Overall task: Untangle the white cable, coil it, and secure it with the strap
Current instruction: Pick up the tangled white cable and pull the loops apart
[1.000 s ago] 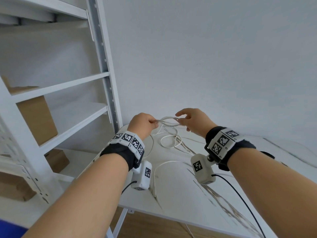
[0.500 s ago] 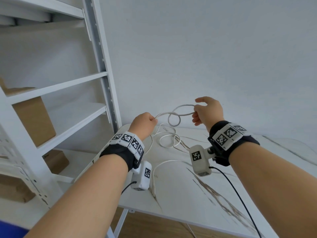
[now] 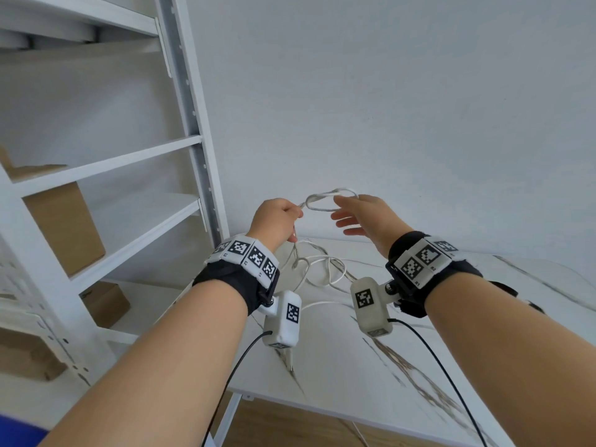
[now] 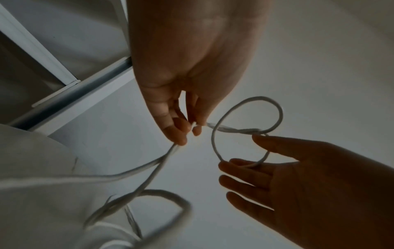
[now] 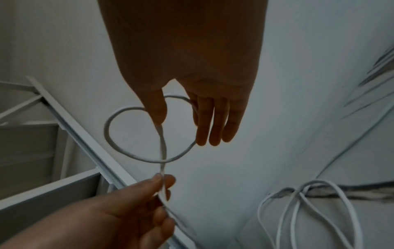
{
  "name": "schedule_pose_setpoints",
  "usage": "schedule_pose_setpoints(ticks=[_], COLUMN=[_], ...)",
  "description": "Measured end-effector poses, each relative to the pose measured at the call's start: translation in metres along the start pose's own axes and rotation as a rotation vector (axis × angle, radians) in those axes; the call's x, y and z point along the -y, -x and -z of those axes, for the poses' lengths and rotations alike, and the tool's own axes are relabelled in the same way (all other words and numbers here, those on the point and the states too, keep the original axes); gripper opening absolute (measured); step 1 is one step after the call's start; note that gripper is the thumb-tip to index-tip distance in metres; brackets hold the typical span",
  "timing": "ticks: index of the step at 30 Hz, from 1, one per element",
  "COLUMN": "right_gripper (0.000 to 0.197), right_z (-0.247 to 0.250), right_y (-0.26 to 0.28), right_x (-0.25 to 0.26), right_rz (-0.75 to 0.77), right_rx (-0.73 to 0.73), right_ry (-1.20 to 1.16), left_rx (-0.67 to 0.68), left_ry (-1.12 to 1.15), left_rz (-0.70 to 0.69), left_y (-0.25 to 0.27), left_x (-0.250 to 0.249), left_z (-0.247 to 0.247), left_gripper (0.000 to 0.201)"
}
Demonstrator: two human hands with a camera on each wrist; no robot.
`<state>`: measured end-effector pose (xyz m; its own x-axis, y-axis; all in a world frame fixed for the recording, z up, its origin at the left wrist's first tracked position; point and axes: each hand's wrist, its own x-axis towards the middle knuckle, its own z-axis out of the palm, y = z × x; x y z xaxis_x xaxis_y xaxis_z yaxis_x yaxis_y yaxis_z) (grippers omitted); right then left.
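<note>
My left hand (image 3: 295,214) pinches the white cable (image 3: 342,189) between thumb and fingertips, held up above the table's far left corner. Just past the pinch the cable forms one small loop (image 4: 212,139). My right hand (image 3: 335,208) is open with straight fingers. Its thumb reaches to the loop's crossing, and the loop's far side lies across its index finger (image 4: 238,166). In the right wrist view the loop (image 5: 106,133) hangs between the right hand (image 5: 180,132) and the left hand (image 5: 164,178). The rest of the cable (image 3: 342,269) trails down in loose tangled loops on the table.
The white marble-patterned table (image 3: 354,382) stands against a plain wall. A white metal shelf unit (image 3: 193,124) stands close on the left, with cardboard boxes (image 3: 64,227) on its shelves. Black camera leads (image 3: 435,359) hang from both wrists.
My right hand has come back toward the left hand and straightened its fingers, no longer pinching the cable. The loop has narrowed. The left hand's pinch holds.
</note>
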<state>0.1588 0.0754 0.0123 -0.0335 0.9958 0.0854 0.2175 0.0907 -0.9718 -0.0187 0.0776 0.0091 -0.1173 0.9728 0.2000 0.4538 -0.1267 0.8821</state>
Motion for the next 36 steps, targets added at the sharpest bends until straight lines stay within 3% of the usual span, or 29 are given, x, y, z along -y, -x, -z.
schedule_pose_setpoints(ticks=[6, 10, 15, 18, 23, 25, 28, 30, 33, 36], right_gripper=[0.054, 0.028, 0.028, 0.020, 0.011, 0.009, 0.006, 0.004, 0.010, 0.012], right_z=[-0.009, -0.015, -0.028, -0.031, -0.028, -0.023, -0.015, -0.011, -0.008, -0.006], right_y=[-0.007, 0.000, 0.005, 0.004, -0.001, -0.003, -0.005, -0.007, -0.009, -0.010], right_x=[0.002, -0.002, -0.013, -0.016, -0.017, -0.015, -0.014, -0.012, -0.010, -0.011], right_rz=[-0.034, -0.027, 0.022, 0.051, 0.038, 0.025, 0.008, -0.017, -0.040, -0.045], right_rx=[-0.137, 0.054, 0.240, 0.271, 0.176, 0.111, 0.060, 0.055, 0.050, 0.035], right_ry=[-0.016, 0.296, 0.418, 0.426, 0.339, 0.265, 0.141, 0.062, -0.003, -0.040], left_rx=[0.063, 0.015, 0.010, 0.023, -0.052, -0.072, 0.072, 0.170, 0.269, 0.307], left_ry=[0.165, 0.335, 0.473, 0.557, 0.658, 0.641, 0.609, 0.439, 0.008, -0.124], left_rz=[-0.012, -0.016, 0.014, 0.030, 0.076, 0.084, 0.124, 0.142, 0.080, 0.037], left_y=[-0.002, -0.005, -0.005, -0.003, -0.002, -0.002, 0.002, 0.004, 0.007, 0.012], left_x=[0.000, -0.008, -0.015, -0.017, -0.013, -0.011, -0.006, 0.000, 0.008, 0.014], left_z=[-0.003, 0.000, 0.004, 0.005, 0.008, 0.009, 0.009, 0.003, -0.010, -0.021], left_gripper=[0.019, 0.024, 0.028, 0.029, 0.025, 0.020, 0.013, 0.020, 0.026, 0.024])
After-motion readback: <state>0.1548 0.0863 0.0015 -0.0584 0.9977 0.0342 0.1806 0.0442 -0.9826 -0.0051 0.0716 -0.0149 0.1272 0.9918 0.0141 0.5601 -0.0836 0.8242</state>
